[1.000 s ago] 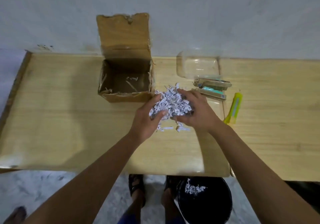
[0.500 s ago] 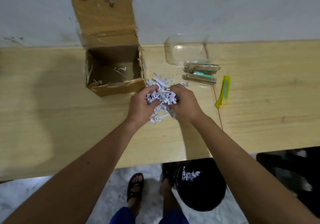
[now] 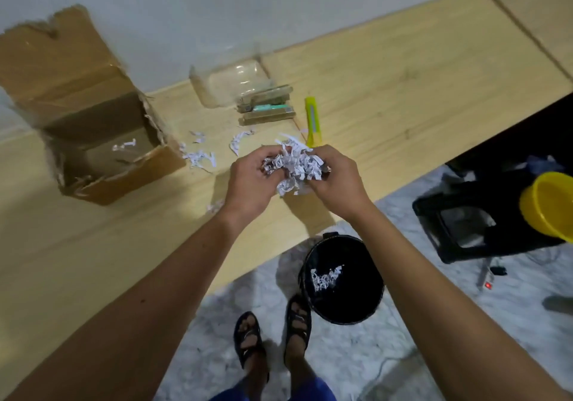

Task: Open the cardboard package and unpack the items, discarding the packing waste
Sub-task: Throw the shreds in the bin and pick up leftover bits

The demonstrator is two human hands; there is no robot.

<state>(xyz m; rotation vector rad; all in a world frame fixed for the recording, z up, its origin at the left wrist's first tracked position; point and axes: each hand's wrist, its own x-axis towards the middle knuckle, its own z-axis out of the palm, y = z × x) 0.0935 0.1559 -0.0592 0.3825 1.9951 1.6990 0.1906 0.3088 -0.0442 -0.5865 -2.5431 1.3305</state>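
Note:
The open cardboard box stands on the wooden table at the left, flap up, with a few paper shreds inside. My left hand and my right hand together grip a bunch of shredded white paper lifted above the table's front edge. Loose shreds lie beside the box. Behind them lie the unpacked items: a clear plastic container, a stapler-like tool with flat boxes and a yellow utility knife.
A black waste bin stands on the floor below the table edge, holding some paper shreds. My sandalled feet are beside it. A black stool and a yellow bowl are at the right.
Both hands have lifted the paper bunch off the table and drawn it toward the front edge, leaving scattered shreds behind. The view has swung right and down.

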